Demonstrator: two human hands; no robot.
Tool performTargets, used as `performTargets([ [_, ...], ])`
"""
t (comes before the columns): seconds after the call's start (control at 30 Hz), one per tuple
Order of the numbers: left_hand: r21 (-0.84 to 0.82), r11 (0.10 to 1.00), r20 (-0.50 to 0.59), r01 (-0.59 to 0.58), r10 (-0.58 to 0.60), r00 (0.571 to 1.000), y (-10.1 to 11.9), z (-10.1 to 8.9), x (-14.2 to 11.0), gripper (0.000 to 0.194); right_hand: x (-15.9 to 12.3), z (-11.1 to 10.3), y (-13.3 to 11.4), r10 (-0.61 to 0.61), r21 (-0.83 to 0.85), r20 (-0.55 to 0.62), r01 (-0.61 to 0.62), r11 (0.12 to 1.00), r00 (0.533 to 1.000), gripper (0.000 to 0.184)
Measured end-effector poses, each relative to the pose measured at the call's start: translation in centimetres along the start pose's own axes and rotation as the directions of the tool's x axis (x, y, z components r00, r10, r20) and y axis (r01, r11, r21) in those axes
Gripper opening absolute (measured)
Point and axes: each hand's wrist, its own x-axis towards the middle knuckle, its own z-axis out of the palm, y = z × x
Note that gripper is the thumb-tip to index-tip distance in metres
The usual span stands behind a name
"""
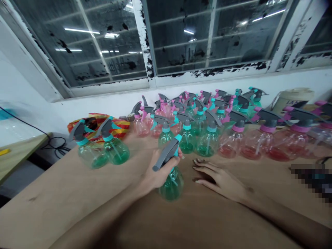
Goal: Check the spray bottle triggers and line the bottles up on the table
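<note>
While the left hand (158, 174) is wrapping its fingers around one green spray bottle (171, 188), well in from the table's (64, 200) left edge, the right hand (221, 177) is spreading open fingers just beside it. Two green bottles (118, 152) are standing toward the far left corner; more pink and green bottles (199, 122), too crowded to count, are lining the far edge.

The near left of the bench (64, 193) leaves open passage; crowded bottles (206, 148) bar the far middle and right, a pair (118, 154) the far left.
</note>
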Motion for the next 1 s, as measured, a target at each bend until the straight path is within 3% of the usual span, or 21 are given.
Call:
performTargets([
  [0.33,0.012,0.999,0.025,0.034,-0.034,0.999,-0.4,0.6,0.4,0.021,0.0,-0.2,0.1,0.027,0.014,0.011,-0.027,1.000,1.000,0.044],
  [0.7,0.203,0.979,-0.129,0.027,0.000,0.992,1.2,1.0,0.0,0.021,-0.1,-0.2,0.2,0.039,0.074,0.004,-0.039,0.996,0.999,0.045],
  [0.83,0.118,0.993,-0.082,-0.002,0.011,0.997,0.1,1.1,0.2,0.014,-0.3,-0.1,0.5,0.041,0.056,0.023,-0.042,0.998,0.999,0.045],
  [1.0,-0.002,1.000,-0.057,0.007,-0.007,0.998,-0.9,1.1,0.3,0.023,-0.3,-0.2,0.5,0.039,0.056,0.032,-0.041,0.998,0.999,0.045],
])
